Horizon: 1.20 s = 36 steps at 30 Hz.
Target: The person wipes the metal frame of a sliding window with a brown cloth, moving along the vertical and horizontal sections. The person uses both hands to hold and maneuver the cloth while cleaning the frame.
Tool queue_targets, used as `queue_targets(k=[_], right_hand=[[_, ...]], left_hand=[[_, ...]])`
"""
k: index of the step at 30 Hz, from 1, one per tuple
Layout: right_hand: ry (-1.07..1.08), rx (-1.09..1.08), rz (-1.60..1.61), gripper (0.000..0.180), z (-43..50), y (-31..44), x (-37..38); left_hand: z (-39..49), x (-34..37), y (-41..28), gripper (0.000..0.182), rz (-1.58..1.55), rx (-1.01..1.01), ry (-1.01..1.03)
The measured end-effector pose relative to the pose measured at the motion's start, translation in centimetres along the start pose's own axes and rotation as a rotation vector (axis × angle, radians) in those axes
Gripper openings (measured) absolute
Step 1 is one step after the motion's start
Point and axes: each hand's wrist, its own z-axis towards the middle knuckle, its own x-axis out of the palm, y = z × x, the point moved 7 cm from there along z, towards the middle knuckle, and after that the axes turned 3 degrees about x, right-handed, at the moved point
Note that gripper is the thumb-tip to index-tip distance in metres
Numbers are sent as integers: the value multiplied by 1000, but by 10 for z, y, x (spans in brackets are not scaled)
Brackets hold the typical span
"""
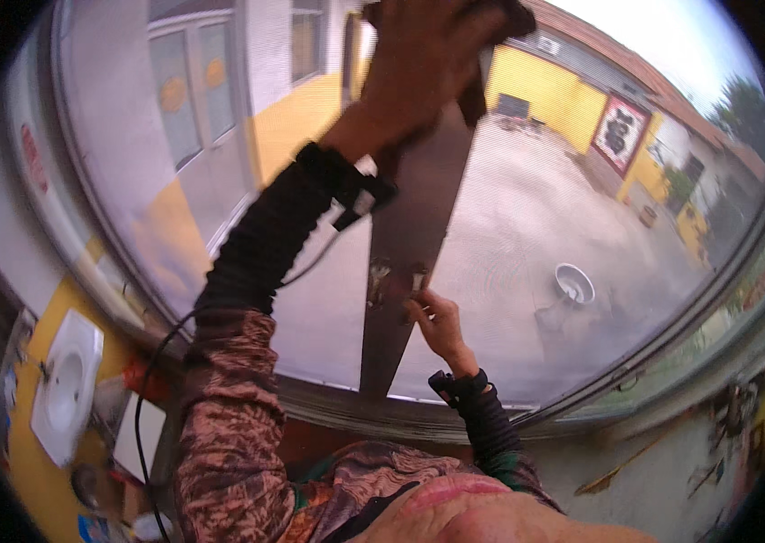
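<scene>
My left hand [416, 61] is raised high, at the top of the view, blurred. It holds a dark, cloth-like item [472, 102] against the upper part of a dark brown door stile [416, 197]; its exact kind is unclear. Lower on the stile, my right hand [440, 326] has its fingers curled at a metal door handle [418, 279]. Another metal handle [378, 279] is fixed just left of it. Fine mesh screen [505, 224] fills the door on both sides of the stile. Black bands sit on both wrists.
A black cable [141, 407] hangs from my left wrist. Behind it at left are a white washbasin [70, 380] and a white box [139, 434]. A long-handled tool [603, 483] lies at lower right. Through the mesh show a paved courtyard and a round metal basin [574, 284].
</scene>
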Motion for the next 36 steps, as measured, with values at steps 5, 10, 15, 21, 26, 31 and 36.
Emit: queue_targets(k=[5, 10, 15, 21, 26, 31, 36], right_hand=[[-19, -71, -117, 13, -1, 8, -1], [3, -8, -93, 17, 1, 4, 0], [-18, 59, -172, 20, 1, -2, 3], [-125, 109, -112, 16, -7, -2, 3], [-302, 121, -153, 23, -18, 7, 6], [-464, 146, -311, 27, -25, 16, 13], [-510, 138, -432, 30, -25, 15, 15]], left_hand=[[-92, 9, -41, 47, -5, -50, 2], [-158, 10, -74, 36, -148, -107, 135], [-195, -23, -75, 32, -358, -76, 287], [-262, -140, -10, 44, -537, -387, 182], [-343, -255, 62, 53, -471, -662, 203], [-417, -366, 135, 53, -409, -967, 126], [-446, -447, 220, 51, -104, -1086, -34]])
